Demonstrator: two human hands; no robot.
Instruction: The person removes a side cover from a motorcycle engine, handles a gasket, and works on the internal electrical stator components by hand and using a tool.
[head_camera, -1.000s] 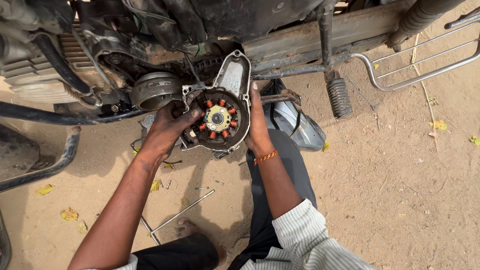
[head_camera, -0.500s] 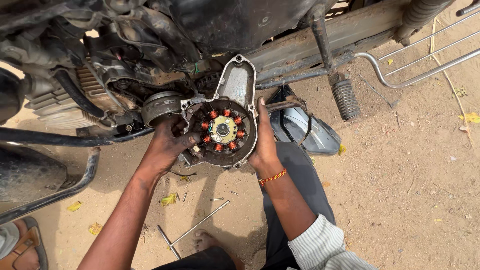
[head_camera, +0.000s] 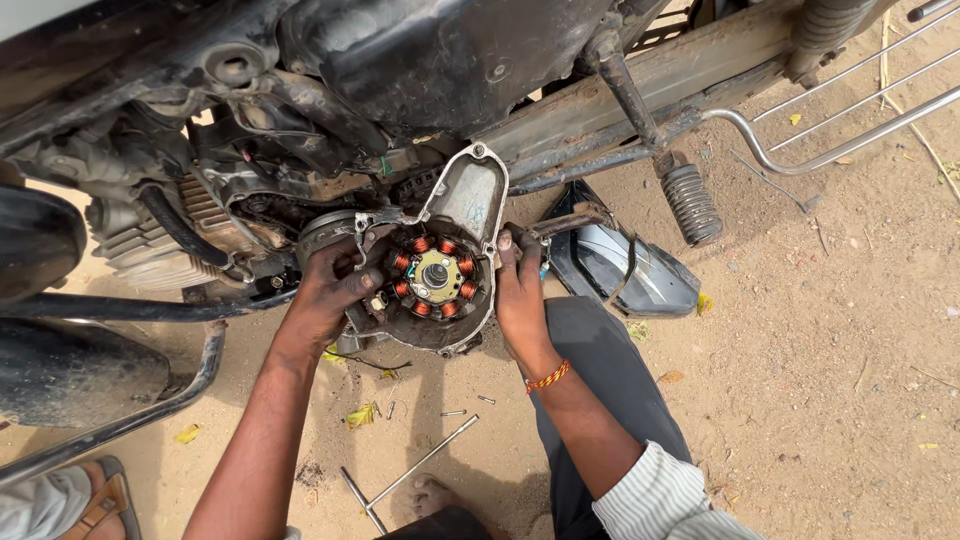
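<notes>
Two hands: both grip one engine side cover (head_camera: 440, 275), held just beside the motorcycle engine (head_camera: 200, 220).
Left hand (head_camera: 330, 290): greasy, fingers curled over the cover's left rim, closed on it.
Right hand (head_camera: 520, 295): flat against the cover's right rim with the thumb up along the edge, clasping it; an orange thread band (head_camera: 548, 377) sits on the wrist.
Cover as container: its hollow inner face is turned toward the camera, and its upper pale part tapers up toward the frame.
Inside the cover: a ring of copper-wound coils (head_camera: 434, 277) sits in the round bowl, with a brass-coloured hub in the middle; the coils fill most of the bowl.
Just behind: the open engine side shows dark, oily parts and ribbed cooling fins.
Right of the hands: a dark plastic panel (head_camera: 625, 270) lies on the ground, under a ribbed footrest (head_camera: 692, 205).
Below the hands: a T-shaped wrench (head_camera: 405, 473) lies on the sandy ground (head_camera: 820, 380), with a few small bolts (head_camera: 468, 408) near it, loose and in no tray.
Nearer the body: the person's bare toes (head_camera: 432, 494), dark trousers and a striped sleeve.
Bottom left corner: another person's sandalled foot (head_camera: 95, 500).
</notes>
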